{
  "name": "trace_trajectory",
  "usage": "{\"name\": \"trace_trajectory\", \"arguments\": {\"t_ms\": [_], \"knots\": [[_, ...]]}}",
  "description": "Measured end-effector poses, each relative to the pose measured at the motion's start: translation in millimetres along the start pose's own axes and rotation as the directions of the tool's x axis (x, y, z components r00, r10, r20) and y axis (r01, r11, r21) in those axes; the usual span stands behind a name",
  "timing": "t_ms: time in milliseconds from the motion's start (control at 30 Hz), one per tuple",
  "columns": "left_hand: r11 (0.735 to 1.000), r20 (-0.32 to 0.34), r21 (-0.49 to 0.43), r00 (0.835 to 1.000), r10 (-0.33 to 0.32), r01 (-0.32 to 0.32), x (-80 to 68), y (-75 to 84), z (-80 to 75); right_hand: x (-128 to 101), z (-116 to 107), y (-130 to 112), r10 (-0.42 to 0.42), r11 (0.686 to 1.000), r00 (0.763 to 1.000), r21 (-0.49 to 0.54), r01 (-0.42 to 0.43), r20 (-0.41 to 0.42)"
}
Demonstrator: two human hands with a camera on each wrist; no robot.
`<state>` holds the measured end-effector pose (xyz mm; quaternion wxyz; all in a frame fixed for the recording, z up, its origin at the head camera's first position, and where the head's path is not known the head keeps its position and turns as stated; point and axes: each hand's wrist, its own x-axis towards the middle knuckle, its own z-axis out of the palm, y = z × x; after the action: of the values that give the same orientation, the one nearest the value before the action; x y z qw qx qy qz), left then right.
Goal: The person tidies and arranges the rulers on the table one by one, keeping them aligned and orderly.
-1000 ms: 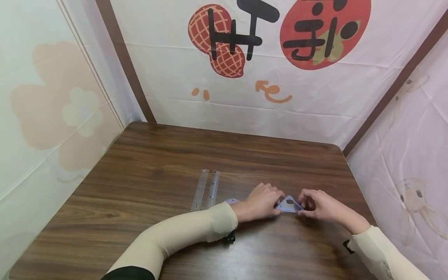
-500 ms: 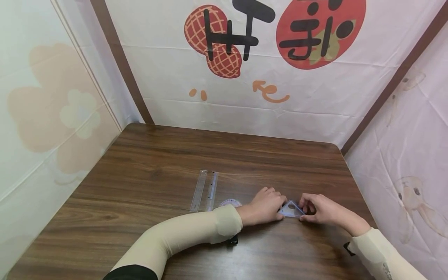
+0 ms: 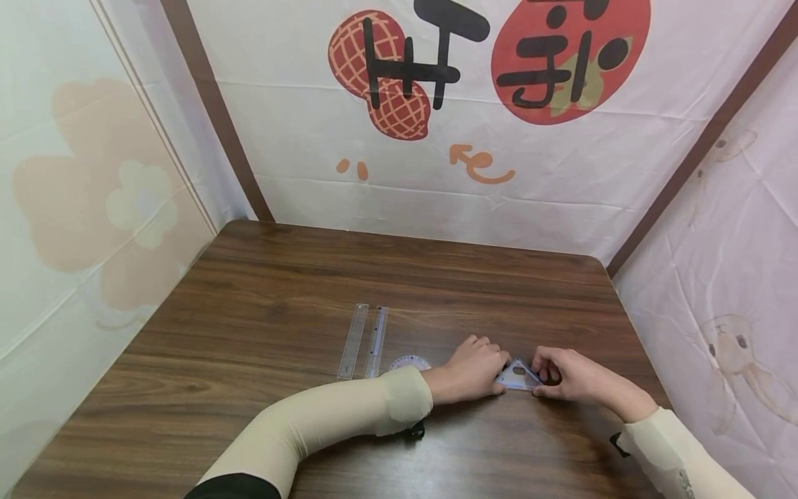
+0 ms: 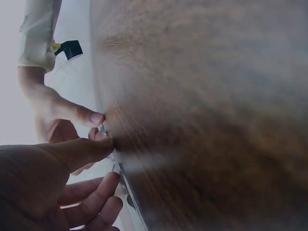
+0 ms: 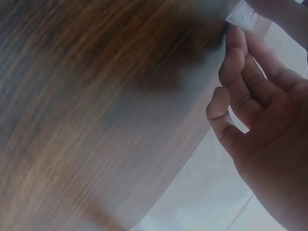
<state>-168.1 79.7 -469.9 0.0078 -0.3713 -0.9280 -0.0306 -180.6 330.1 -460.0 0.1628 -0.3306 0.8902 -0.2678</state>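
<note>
A clear triangular set square with blue edges and a dark round hole lies low at the table's right side, in the head view. My left hand pinches its left corner between thumb and fingers. At the right corner, my right hand grips it with thumb and forefinger. In the right wrist view a bit of the clear plastic shows at the fingertips. From the left wrist, my thumb and bent fingers appear close to the tabletop, with the other hand just beyond.
Two clear rulers lie side by side left of my hands, the right one blue-tinted. A clear protractor sits beside them, partly hidden by my left sleeve. Printed cloth walls surround the brown wooden table.
Both hands and the set square have shifted slightly toward the near edge. More of the protractor shows past my left sleeve. The view has moved slightly; the grips look the same.
</note>
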Motion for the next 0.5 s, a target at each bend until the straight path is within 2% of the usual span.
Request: {"name": "trace_trajectory", "arguments": {"t_ms": [500], "knots": [[0.999, 0.019, -0.023, 1.0, -0.024, 0.024, -0.1, 0.1, 0.1, 1.6, 0.5, 1.6, 0.012, 1.0, 1.0, -0.01, -0.012, 0.007]]}}
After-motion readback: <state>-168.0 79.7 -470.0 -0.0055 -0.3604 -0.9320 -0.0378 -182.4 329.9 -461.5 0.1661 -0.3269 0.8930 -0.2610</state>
